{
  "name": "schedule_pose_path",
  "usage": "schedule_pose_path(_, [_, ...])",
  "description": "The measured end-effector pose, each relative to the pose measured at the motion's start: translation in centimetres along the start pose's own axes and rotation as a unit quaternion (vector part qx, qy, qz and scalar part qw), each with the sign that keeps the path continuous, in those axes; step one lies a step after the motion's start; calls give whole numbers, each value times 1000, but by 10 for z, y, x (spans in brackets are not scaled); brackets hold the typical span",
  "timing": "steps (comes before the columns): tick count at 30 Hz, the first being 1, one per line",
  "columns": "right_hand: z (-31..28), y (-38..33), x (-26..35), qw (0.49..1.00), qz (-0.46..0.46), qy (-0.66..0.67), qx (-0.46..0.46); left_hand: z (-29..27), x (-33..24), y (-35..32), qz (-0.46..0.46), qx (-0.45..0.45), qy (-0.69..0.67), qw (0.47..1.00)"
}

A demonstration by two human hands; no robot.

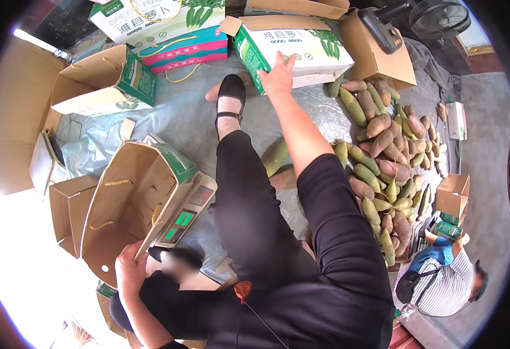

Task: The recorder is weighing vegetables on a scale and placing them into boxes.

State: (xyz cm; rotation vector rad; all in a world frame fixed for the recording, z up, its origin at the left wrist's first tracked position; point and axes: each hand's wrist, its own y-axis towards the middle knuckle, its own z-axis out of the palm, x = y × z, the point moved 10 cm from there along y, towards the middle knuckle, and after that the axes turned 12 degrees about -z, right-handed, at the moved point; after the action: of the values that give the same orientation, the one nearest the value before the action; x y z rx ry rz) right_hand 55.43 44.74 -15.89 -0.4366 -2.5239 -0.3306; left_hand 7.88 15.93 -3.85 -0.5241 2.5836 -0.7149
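Note:
At the left, an open cardboard gift box (pixel 128 200) with yellow cord handles rests tilted on a digital scale (pixel 198 195) with a lit green display. My left hand (pixel 130 269) is closed on the near edge of that box. My right arm stretches forward, and my right hand (pixel 277 75) lies with fingers spread on a white and green carton (pixel 301 49), its brown flaps raised. The carton's inside is hidden. Right of my arm is a heap of green radishes (pixel 364 174) and brownish-pink root vegetables (pixel 381 141).
Another open green-sided box (pixel 89 81) stands at the far left, near stacked pink and teal boxes (pixel 188 52). A black fan (pixel 438 18) sits by a brown carton (pixel 377 49). Plastic sheeting (pixel 191 116) covers the floor. A person in a striped top (pixel 441 285) is at the right.

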Motion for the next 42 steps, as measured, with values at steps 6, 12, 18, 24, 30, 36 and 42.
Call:
schedule_pose_path(6, [13, 30, 5, 998, -2, -40, 42, -3, 2, 5, -32, 15, -5, 999])
schedule_pose_path(12, [23, 8, -3, 993, -73, -73, 53, -4, 3, 7, -39, 26, -21, 999])
schedule_pose_path(18, [51, -25, -15, 995, -52, -79, 40, 0, 0, 8, -32, 34, -7, 999])
schedule_pose_path(24, [60, -13, -13, 999, -40, -3, 11, -1, -2, 9, -22, 32, -8, 999])
schedule_pose_path(30, [68, -9, -5, 998, -3, 59, -6, 1, 0, 16, -11, 38, 2, 999])
schedule_pose_path(36, [77, -24, -10, 998, -18, 61, 12, -1, 3, 15, -28, 46, -10, 998])
schedule_pose_path(42, [65, -26, -29, 991, 2, -89, 104, 2, -2, 8, -22, 45, -18, 999])
